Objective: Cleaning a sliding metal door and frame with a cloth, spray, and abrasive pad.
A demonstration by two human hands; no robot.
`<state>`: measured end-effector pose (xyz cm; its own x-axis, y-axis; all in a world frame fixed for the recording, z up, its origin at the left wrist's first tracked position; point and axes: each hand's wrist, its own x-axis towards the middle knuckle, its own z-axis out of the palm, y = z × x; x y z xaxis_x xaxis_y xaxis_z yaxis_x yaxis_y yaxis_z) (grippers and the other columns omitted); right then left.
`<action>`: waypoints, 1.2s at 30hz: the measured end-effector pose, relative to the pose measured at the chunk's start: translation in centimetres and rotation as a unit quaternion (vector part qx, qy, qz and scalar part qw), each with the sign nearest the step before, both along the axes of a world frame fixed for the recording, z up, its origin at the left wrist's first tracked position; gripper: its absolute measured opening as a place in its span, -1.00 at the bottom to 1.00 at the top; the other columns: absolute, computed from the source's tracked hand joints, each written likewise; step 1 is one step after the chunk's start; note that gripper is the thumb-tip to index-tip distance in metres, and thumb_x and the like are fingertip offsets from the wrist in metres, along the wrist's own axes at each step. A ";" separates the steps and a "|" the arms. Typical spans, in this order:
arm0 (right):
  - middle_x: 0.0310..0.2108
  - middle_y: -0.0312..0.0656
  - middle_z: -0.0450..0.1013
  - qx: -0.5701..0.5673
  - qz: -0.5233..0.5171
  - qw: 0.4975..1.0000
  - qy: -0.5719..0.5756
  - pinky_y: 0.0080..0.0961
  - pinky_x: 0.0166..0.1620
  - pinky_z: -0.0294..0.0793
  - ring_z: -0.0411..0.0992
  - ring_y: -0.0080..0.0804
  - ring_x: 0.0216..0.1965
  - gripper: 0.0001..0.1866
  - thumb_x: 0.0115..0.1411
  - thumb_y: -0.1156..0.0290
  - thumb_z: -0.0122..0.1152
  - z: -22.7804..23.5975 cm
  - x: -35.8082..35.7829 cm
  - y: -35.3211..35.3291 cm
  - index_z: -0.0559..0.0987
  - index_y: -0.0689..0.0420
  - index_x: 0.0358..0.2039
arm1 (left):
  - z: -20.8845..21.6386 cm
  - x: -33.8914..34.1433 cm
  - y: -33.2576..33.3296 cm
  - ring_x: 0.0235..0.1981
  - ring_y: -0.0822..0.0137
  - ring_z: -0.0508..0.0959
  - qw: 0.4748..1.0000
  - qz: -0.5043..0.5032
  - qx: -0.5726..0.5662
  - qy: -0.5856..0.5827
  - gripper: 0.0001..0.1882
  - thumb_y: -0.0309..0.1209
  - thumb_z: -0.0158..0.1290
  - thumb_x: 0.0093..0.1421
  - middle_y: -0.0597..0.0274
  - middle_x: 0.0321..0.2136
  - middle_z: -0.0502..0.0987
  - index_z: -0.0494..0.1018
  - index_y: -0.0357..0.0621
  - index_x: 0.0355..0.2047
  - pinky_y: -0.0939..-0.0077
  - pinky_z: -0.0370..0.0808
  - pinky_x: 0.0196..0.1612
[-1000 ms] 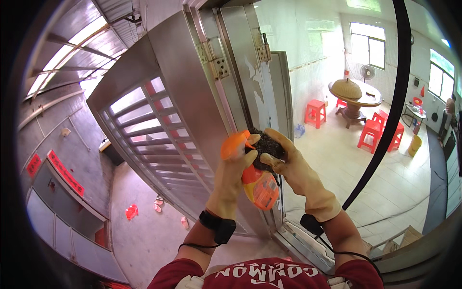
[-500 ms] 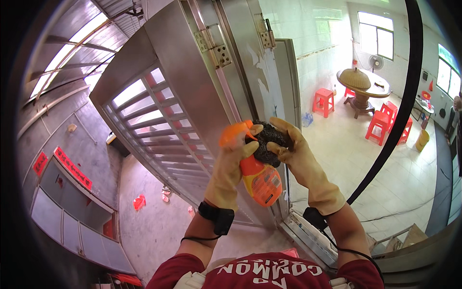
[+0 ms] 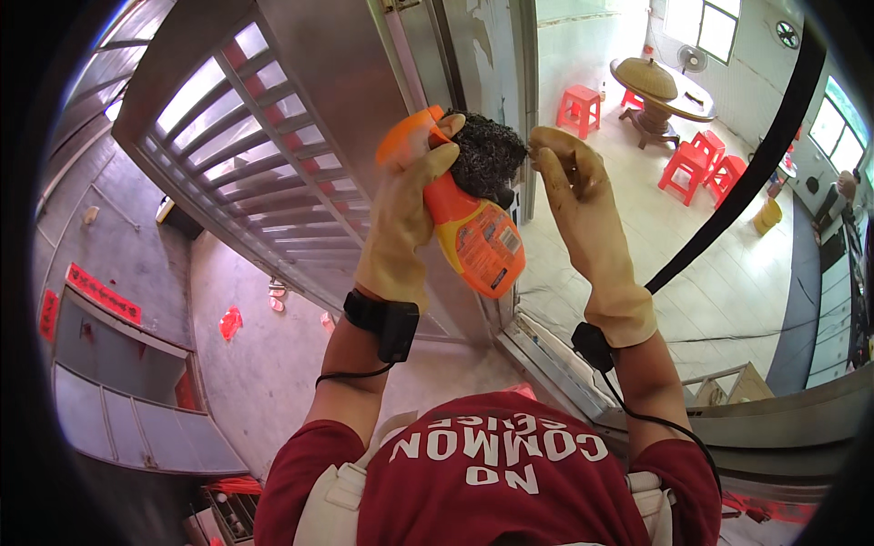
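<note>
In my gloved left hand [image 3: 401,214] is an orange spray bottle [image 3: 482,247] with a yellow-edged label, gripped around its neck and tilted. The same hand's thumb and fingers also pinch a black, wiry scouring pad [image 3: 487,153] against the top of the bottle. My gloved right hand [image 3: 587,205] is at the pad's right edge, fingers curled and tips drawn together. Whether a bit of the pad is between those fingertips is too small to tell. Both gloves are cream rubber, with dark smudges on the right one's fingers.
A metal door [image 3: 337,82] with a slatted panel stands open on the left, beside its frame. Beyond the doorway are red stools [image 3: 579,107], a round table [image 3: 692,100] and a yellow bucket [image 3: 767,216]. A red plastic bag [image 3: 230,322] lies on the left floor.
My right hand has drawn away from the pad's middle to its right edge. The pad, now more visible, stays with the bottle in my left hand. The view has shifted.
</note>
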<state>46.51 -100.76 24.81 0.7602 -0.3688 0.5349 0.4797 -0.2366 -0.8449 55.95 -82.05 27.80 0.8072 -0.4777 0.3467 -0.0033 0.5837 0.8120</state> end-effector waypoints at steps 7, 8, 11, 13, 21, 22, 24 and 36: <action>0.33 0.07 0.26 -0.188 -0.007 0.982 -0.014 -0.33 0.27 0.36 0.27 -0.14 0.34 -0.13 0.24 0.28 0.43 -0.2 -0.6 1.4 0.15 0.13 0.44 | -0.6 -0.9 0.0 0.03 0.33 0.52 0.995 0.020 0.072 -0.071 -0.53 -0.51 0.14 0.17 0.17 -0.01 0.52 0.45 -0.35 0.11 0.43 0.45 0.15; 0.33 0.07 0.26 -0.189 -0.012 0.982 -0.012 -0.33 0.27 0.36 0.27 -0.14 0.34 -0.13 0.24 0.28 0.43 -0.1 -0.6 1.3 0.15 0.13 0.44 | -0.8 -1.0 -0.1 0.03 0.33 0.52 0.995 0.015 0.071 -0.070 -0.53 -0.51 0.14 0.17 0.17 -0.01 0.52 0.45 -0.35 0.11 0.43 0.45 0.15; 0.26 -0.06 0.34 0.099 0.183 0.978 0.021 -0.45 0.22 0.39 0.33 -0.39 0.23 -0.22 0.29 0.27 0.37 -0.3 -0.1 0.7 0.20 0.20 0.40 | -1.0 -1.3 -0.2 0.03 0.32 0.53 0.996 -0.026 0.058 -0.061 -0.53 -0.51 0.15 0.16 0.15 0.00 0.53 0.45 -0.35 0.11 0.42 0.46 0.14; 0.19 -0.09 0.40 0.114 0.168 0.978 0.050 -0.48 0.17 0.42 0.37 -0.44 0.16 -0.30 0.32 0.28 0.34 -0.3 -0.2 0.4 0.26 0.21 0.36 | -1.1 -1.4 0.0 0.11 0.28 0.52 0.994 -0.042 0.063 -0.075 -0.52 -0.48 0.10 0.20 0.08 0.05 0.53 0.46 -0.37 0.14 0.35 0.41 0.24; -0.13 -0.23 0.59 0.084 0.095 0.982 0.141 -0.53 0.06 0.46 0.49 -0.55 -0.08 -0.62 0.37 0.35 0.23 -0.2 1.3 -0.2 0.54 0.25 0.13 | -2.4 -0.6 -1.0 0.03 0.31 0.55 0.992 -0.113 0.045 -0.030 -0.45 -0.53 0.17 0.15 0.10 0.02 0.54 0.40 -0.36 0.18 0.39 0.51 0.12; -0.14 -0.25 0.58 0.027 0.068 0.988 0.139 -0.52 0.00 0.47 0.47 -0.56 -0.14 -0.62 0.35 0.38 0.23 -0.3 1.9 -0.3 0.53 0.24 0.13 | -2.3 -0.8 -0.8 0.04 0.32 0.55 0.991 -0.125 0.045 -0.022 -0.46 -0.52 0.17 0.16 0.09 0.03 0.54 0.39 -0.35 0.17 0.39 0.52 0.10; -0.15 -0.28 0.57 -0.032 0.040 0.990 0.134 -0.52 -0.05 0.47 0.45 -0.57 -0.19 -0.62 0.34 0.42 0.23 -0.5 3.3 -0.7 0.53 0.23 0.14 | -2.1 -0.1 -0.6 0.05 0.30 0.56 0.990 -0.120 0.069 -0.021 -0.45 -0.50 0.17 0.15 0.09 0.04 0.54 0.41 -0.36 0.17 0.38 0.49 0.15; -0.17 0.15 0.53 -0.354 -0.103 0.928 0.052 -0.09 -0.08 0.52 0.52 0.13 -0.14 -0.26 0.13 0.31 0.42 -0.9 -0.9 4.1 0.36 0.22 0.29 | -4.5 1.7 -2.6 -0.01 0.34 0.59 0.988 0.033 0.141 0.058 -0.50 -0.46 0.19 0.27 0.22 -0.02 0.55 0.40 -0.23 0.21 0.46 0.57 0.03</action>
